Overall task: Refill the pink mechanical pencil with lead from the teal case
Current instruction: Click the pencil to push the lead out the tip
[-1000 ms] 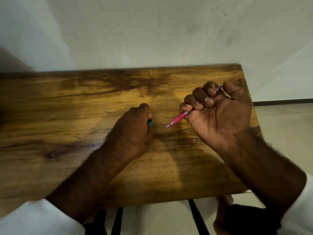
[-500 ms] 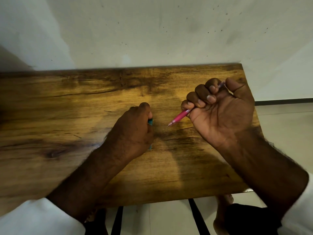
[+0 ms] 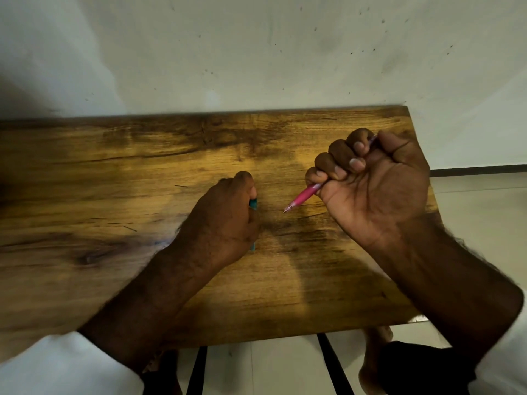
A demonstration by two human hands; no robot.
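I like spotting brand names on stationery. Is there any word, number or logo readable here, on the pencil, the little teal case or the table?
None can be read.
Pink plastic mechanical pencil: no print shows on the part sticking out of the right hand.
Teal lead case: only slivers show past the left hand, too little to tell.
Brown wooden table: grain only, no text.

A rectangular wooden worktop with dark grain streaks and a knot near its left side stands against a pale, speckled wall. Below its near edge, black slanted legs cross a light tiled floor, where a dark skirting strip meets the wall.
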